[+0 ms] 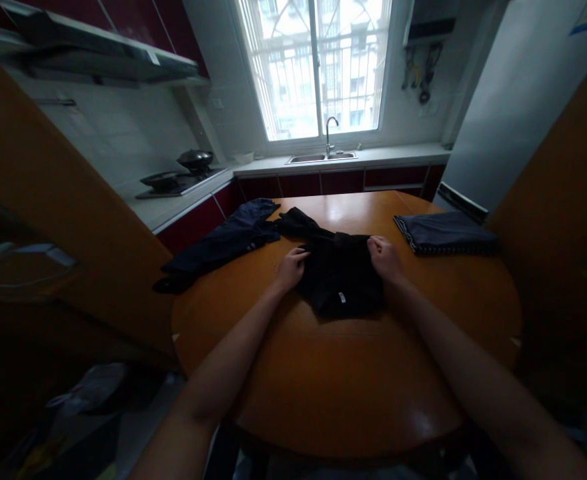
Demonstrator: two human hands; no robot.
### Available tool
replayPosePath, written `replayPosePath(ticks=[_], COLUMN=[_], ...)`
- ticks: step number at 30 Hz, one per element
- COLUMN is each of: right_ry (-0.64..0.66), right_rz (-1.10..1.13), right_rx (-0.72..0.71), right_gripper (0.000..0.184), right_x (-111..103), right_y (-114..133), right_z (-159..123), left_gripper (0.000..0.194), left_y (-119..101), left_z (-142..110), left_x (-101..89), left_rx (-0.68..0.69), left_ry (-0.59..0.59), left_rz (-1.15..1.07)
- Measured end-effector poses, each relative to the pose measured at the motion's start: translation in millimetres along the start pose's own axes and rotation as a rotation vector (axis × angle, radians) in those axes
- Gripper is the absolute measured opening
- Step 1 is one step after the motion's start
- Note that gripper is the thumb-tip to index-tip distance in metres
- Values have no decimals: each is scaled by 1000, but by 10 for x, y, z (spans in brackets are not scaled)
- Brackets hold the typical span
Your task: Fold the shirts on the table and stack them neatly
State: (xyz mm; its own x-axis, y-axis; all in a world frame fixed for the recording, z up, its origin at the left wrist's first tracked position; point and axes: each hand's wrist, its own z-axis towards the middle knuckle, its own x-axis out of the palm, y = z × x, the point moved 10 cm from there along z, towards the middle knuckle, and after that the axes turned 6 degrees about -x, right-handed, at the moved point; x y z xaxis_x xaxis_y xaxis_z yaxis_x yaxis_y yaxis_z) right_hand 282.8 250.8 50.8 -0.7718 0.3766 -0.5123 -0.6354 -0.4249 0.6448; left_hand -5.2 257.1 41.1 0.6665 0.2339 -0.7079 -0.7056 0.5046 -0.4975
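Note:
A black garment (346, 277) with a small white label lies in the middle of the round wooden table (293, 380), partly folded over itself. A narrow part of it, which looks like a sleeve, stretches away to the far left. My left hand (291, 268) is closed on the garment's left edge. At the upper right corner my right hand (383, 257) has its fingers curled round the black cloth. Both thumbs and fingertips are partly hidden in the dark fabric.
A dark blue garment (228, 240) lies spread along the table's left side, hanging over the edge. On the right rests a folded grey cloth (443, 232) with a patterned border. Beyond are a counter with a sink (323, 158), a stove (181, 183) and a fridge (503, 100).

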Motion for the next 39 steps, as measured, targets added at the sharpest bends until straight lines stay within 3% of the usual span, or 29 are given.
replayPosePath(ticks=[3,7,12,16,18,20,22,24,28,31,33,35,36,37,39], right_ry=[-179,-201,-111,-5,112,223,303,346,435,692,846,797,688,563,373], right_rz=[-52,-219,-454,-459,-433,-442,-483,-515,-494,-405,-355,-396,-439,-470,-465], right_rx=[158,412,449,213,123,108,124,144,206,307,391,411,382,326,182], right_gripper=[53,50,51,52,46,42,39,36,33,18,19,26,26,25,30], right_x=[-412,-672,-598,-319,-137,-9,44,35,-45,12,43,-10,-61,-100,-75], right_y=[-270,-599,-572,-350,-319,-380,-462,-515,-524,-540,-543,-507,-456,-369,-147], right_z=[53,-33,-145,-128,-137,-168,-189,-184,-181,-344,-491,-473,-397,-315,-228], left_gripper=[44,43,38,27,23,25,28,27,19,15,17,24,28,31,31], left_y=[156,364,527,243,15,-222,-411,-504,-536,-549,-526,-439,-355,-230,125], left_z=[37,18,-72,-72,-43,-62,-136,-193,-254,-375,-514,-556,-479,-339,-63], left_x=[-229,-524,-643,-568,-374,-87,145,267,345,341,337,269,190,66,-326], left_rx=[-109,-258,-395,-293,-174,-45,59,105,62,-22,-106,-200,-241,-278,-364], left_ry=[-128,-269,-257,-231,-99,124,305,388,516,715,906,988,921,768,306], left_rz=[28,102,221,287,187,55,-18,-37,-118,-203,-253,-306,-327,-336,-276])
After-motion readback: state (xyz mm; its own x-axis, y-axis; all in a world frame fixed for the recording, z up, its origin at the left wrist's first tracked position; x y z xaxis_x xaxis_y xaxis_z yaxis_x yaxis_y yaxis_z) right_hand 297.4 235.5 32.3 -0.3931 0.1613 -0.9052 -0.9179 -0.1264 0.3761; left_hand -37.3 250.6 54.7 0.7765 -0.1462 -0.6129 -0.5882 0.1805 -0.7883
